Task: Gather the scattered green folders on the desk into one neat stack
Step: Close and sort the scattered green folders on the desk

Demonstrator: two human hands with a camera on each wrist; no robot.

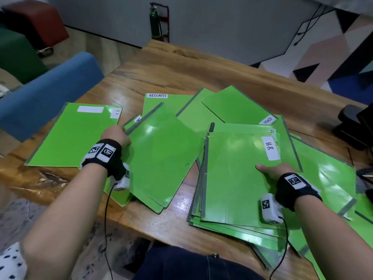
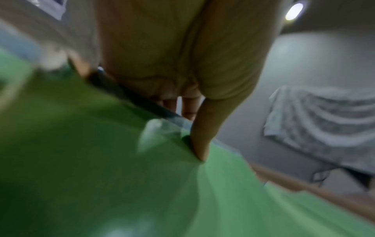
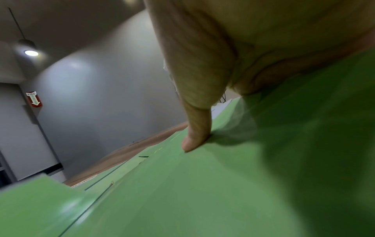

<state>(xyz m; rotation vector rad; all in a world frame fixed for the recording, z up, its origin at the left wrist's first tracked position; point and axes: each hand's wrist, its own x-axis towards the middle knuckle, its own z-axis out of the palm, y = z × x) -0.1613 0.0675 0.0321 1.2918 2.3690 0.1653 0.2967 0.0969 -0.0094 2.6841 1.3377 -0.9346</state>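
Several green folders lie scattered on a wooden desk (image 1: 171,71). My left hand (image 1: 117,136) pinches the upper left edge of a tilted green folder (image 1: 161,154) at the centre; in the left wrist view its thumb (image 2: 199,144) lies on top of this folder (image 2: 121,176) and the fingers go below the edge. My right hand (image 1: 271,170) holds the right edge of a rough stack of folders (image 1: 232,178) with an "H.R" label on top. Its thumb (image 3: 194,137) presses on the top cover (image 3: 202,192); its fingers are hidden.
A single folder (image 1: 74,134) lies at the left, a "SECURITY" folder (image 1: 159,104) and an "ADMIN" folder (image 1: 238,106) behind, more folders (image 1: 327,178) at the right. A blue chair (image 1: 46,93) stands left of the desk. A black object (image 1: 355,126) sits at the right edge.
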